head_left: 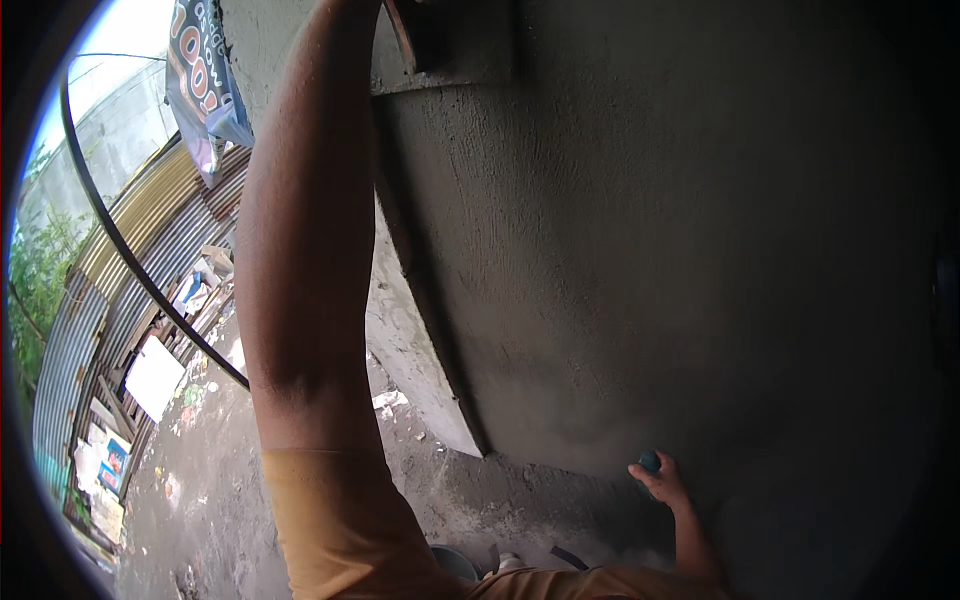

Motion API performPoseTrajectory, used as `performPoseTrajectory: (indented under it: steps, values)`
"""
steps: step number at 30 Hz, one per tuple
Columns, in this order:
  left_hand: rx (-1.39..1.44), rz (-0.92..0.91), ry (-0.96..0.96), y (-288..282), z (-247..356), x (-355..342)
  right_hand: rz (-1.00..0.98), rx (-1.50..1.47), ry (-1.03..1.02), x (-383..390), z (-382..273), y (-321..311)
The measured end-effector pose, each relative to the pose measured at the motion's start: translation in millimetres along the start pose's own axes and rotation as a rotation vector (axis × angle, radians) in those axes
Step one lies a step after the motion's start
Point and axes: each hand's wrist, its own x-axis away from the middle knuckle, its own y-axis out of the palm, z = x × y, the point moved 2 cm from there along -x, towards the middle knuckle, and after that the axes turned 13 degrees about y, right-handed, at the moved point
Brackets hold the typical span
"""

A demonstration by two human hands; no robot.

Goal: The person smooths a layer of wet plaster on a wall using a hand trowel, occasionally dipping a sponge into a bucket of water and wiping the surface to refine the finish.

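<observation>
1. Right hand (664, 484), bare: fingers closed around a dark green round-ended object (650, 461); only its rounded end shows, and the rest is hidden by the grip.
2. Placement of the green object: just in front of the wall's lower edge, right of its lower-left corner; contact with the wall cannot be told.
3. Left hand: beyond the top of the view; whether spread, narrowed or holding anything cannot be told.
4. Left arm (310, 230), bare below a yellow-orange sleeve (335, 510): raised along the wall's left edge.
5. Grey plastered wall (620, 270): rough, streaked surface at left, deep shadow at right.
6. Reddish-brown strip (401, 36), narrow: at the wall's upper-left corner, beside the raised arm; kind unclear.
7. Pale panel face (412, 345): along the wall's lower-left edge, tapering downward.
8. Dirt ground (210, 480): littered with scraps; white rectangular board (155, 378) near its far edge.
9. Corrugated metal fence (165, 220), yellowish and grey: beyond the ground's far edge.
10. Black cable (122, 245): curved, passing in front of the fence.
11. Printed banner (200, 85): hanging beside the wall's upper-left corner.
</observation>
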Motion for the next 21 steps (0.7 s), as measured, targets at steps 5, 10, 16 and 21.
performPoseTrajectory:
  steps: [5,10,16,21]
  values:
    - [0.065,0.042,-0.131,-4.7,25.6,40.0,-0.12,0.068,-0.163,12.3,2.8,0.6]
    - [0.256,0.022,-0.372,7.5,42.4,315.4,-0.027,0.011,0.016,55.6,75.5,-48.3]
    - [0.246,-0.011,-0.396,-1.9,27.0,398.1,-0.054,-0.817,0.35,70.4,98.1,-71.3]
    - [0.178,0.012,-0.152,-3.3,9.6,163.8,-0.077,-1.126,-0.231,71.5,-28.5,-93.0]
